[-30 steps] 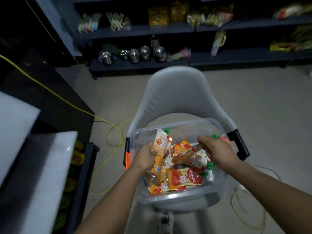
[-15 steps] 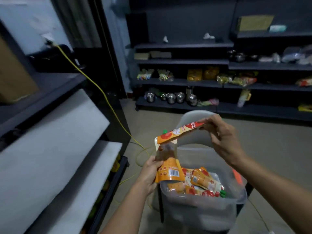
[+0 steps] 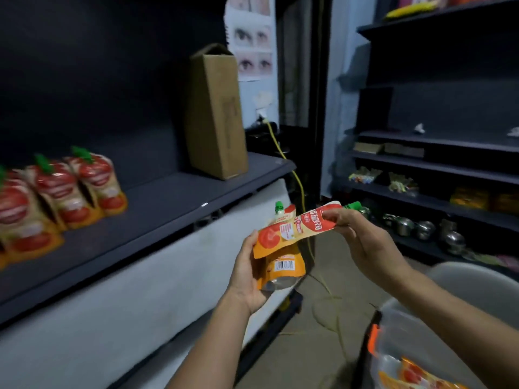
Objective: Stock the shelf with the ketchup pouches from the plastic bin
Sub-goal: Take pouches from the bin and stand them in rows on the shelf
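Orange foil is filling both hands: right hand (image 3: 362, 242) is pinching a slanted pouch (image 3: 292, 230) by its cap end, axis eight-to-two o'clock; left hand (image 3: 247, 273) is gripping an upright pouch (image 3: 285, 266). The shelf (image 3: 168, 203) is lying at ten o'clock, nearer the left.

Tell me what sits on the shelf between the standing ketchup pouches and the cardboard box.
Nothing: head view shows bare shelf between the pouches and the box.

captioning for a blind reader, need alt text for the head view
The left hand grips an upright ketchup pouch while the right hand pinches a second pouch slanted across it, beside a dark shelf. Standing pouches line the shelf's left; the plastic bin is lower right.
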